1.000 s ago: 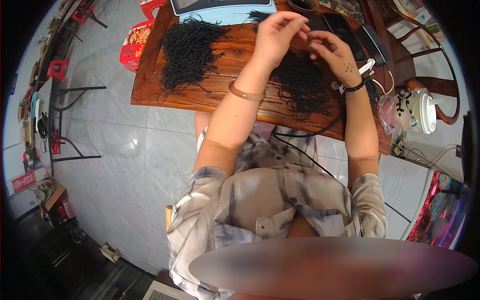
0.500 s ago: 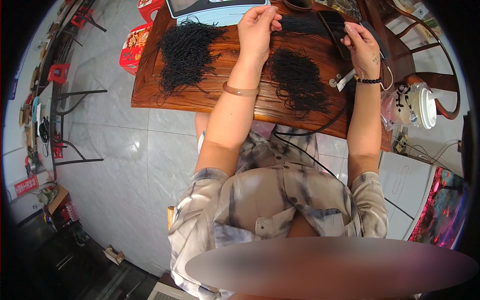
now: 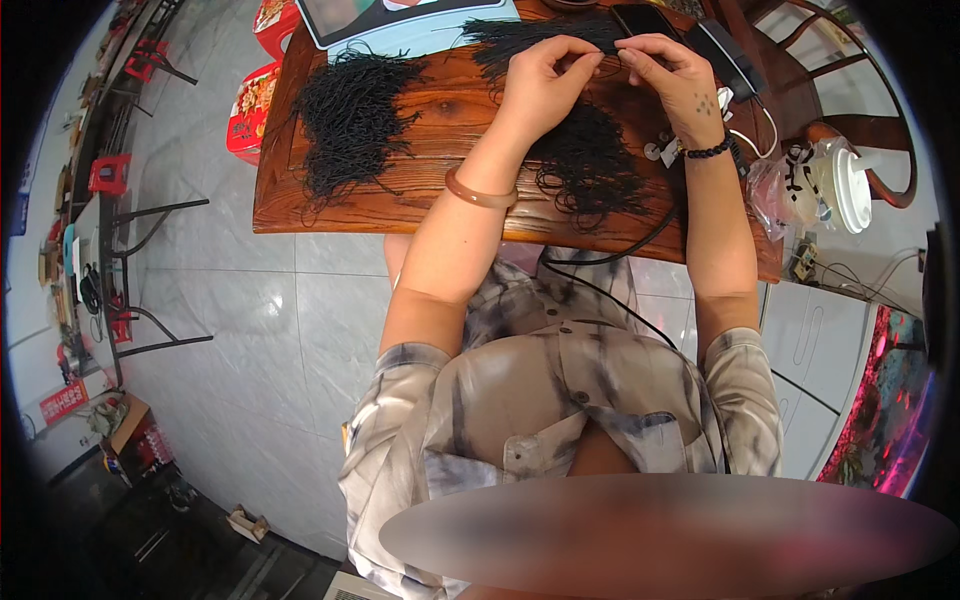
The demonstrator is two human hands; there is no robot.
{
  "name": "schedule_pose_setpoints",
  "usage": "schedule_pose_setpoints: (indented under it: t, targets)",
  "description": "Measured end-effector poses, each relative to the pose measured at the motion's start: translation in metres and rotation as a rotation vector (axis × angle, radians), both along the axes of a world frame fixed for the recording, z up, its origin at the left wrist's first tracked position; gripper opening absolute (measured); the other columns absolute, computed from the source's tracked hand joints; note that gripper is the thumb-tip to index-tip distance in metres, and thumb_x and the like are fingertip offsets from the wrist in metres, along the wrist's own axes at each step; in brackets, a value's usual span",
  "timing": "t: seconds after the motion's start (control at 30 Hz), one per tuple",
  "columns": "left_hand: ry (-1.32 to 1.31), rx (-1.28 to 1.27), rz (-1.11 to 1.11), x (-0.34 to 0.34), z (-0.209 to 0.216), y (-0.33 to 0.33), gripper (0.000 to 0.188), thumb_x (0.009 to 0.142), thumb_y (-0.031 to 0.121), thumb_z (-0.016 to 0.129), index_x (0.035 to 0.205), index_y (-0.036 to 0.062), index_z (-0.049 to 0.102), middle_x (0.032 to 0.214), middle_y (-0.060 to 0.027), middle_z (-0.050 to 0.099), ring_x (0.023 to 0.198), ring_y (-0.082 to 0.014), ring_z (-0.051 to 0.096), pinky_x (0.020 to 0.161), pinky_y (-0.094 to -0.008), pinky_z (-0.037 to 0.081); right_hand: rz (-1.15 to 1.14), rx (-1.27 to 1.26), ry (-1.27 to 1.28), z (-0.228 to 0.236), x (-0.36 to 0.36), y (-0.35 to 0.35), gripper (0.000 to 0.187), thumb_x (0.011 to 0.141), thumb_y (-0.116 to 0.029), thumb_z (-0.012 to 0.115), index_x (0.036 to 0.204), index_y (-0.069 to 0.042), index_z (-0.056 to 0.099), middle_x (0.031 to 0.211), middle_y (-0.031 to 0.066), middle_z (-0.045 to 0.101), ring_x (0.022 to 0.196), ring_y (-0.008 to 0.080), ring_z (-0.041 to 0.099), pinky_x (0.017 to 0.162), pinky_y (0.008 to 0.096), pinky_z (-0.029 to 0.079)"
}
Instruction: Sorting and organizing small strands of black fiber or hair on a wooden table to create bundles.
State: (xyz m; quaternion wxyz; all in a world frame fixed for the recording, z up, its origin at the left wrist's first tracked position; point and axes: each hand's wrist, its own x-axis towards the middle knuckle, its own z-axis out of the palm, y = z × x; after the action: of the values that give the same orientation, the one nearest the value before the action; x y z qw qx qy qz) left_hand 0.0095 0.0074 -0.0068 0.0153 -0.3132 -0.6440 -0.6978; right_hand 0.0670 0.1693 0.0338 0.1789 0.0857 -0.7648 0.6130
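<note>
Both my hands are raised over the wooden table (image 3: 440, 185), pinched and almost touching at the fingertips. My left hand (image 3: 550, 88) presses thumb and forefinger together, and whatever is between them is too fine to make out against the dark strands behind. Facing it, my right hand (image 3: 678, 85) pinches in the same way, its hold equally unclear. Beneath them lies a tangled pile of thin black cords (image 3: 590, 170). A second, larger cord heap (image 3: 355, 125) sits to the left, and a straighter black bundle (image 3: 495, 40) stretches out behind my left hand.
Along the far edge stand a light blue box (image 3: 400, 42) and a phone (image 3: 645, 20). A black device (image 3: 725, 62) with a white cable is at the right, near a bagged lidded cup (image 3: 825, 190). Red boxes (image 3: 250, 110) flank the table's left side; a dark cable crosses its front edge.
My hands have come together from wide apart: the left moved right and nearer, the right moved left. The whole view has also shifted slightly.
</note>
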Motion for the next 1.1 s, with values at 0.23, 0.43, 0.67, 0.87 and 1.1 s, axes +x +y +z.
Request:
schedule_pose_setpoints:
  t: [0.23,0.43,0.67,0.87,1.1]
  targets:
    - [-0.061,-0.073,-0.008,0.003,0.001,-0.001,0.013,0.083,0.011,0.062,0.091,0.0007,0.064,0.076,-0.0031,0.064,0.067,-0.0068,0.058,0.061,-0.0193,0.048,-0.055,0.092,0.133,-0.003,-0.001,-0.006,0.014,0.08,-0.007,0.065,0.092,-0.001,0.066,0.088,0.0016,0.06,0.07,0.0056,0.055,0.058,0.0175,0.046]
    - [0.087,-0.158,0.042,0.005,0.002,-0.001,0.013,0.081,0.013,0.064,0.089,0.0027,0.065,0.076,-0.0021,0.064,0.068,-0.0067,0.058,0.061,-0.0208,0.047,-0.128,0.135,0.216,-0.005,-0.002,-0.01,0.011,0.079,-0.004,0.065,0.089,0.0,0.066,0.087,0.0013,0.059,0.071,0.0054,0.056,0.059,0.0172,0.046]
    - [0.161,-0.174,0.075,0.004,0.0,0.0,0.015,0.075,0.017,0.067,0.085,0.0062,0.067,0.084,-0.0097,0.064,0.067,-0.0202,0.059,0.064,-0.0282,0.048,-0.078,0.08,0.18,-0.004,-0.001,-0.012,0.009,0.079,-0.002,0.064,0.088,0.001,0.064,0.087,0.0021,0.058,0.072,0.0062,0.056,0.062,0.017,0.046]
    - [-0.114,0.028,-0.173,0.008,0.009,-0.001,0.022,0.083,0.012,0.062,0.103,0.0033,0.062,0.1,-0.0046,0.062,0.09,-0.0117,0.058,0.079,-0.0232,0.046,-0.06,0.215,0.261,-0.003,-0.001,-0.008,0.01,0.08,-0.005,0.064,0.088,0.002,0.063,0.09,0.0024,0.056,0.084,0.0091,0.055,0.073,0.0206,0.047]
    - [-0.331,0.207,-0.33,0.006,0.009,-0.003,0.021,0.084,0.008,0.061,0.102,-0.0024,0.06,0.095,-0.0074,0.063,0.087,-0.0124,0.059,0.08,-0.0233,0.047,0.138,-0.179,0.079,-0.003,0.003,-0.014,0.011,0.083,-0.004,0.06,0.093,0.001,0.061,0.092,0.0028,0.056,0.086,0.0096,0.056,0.076,0.0207,0.046]
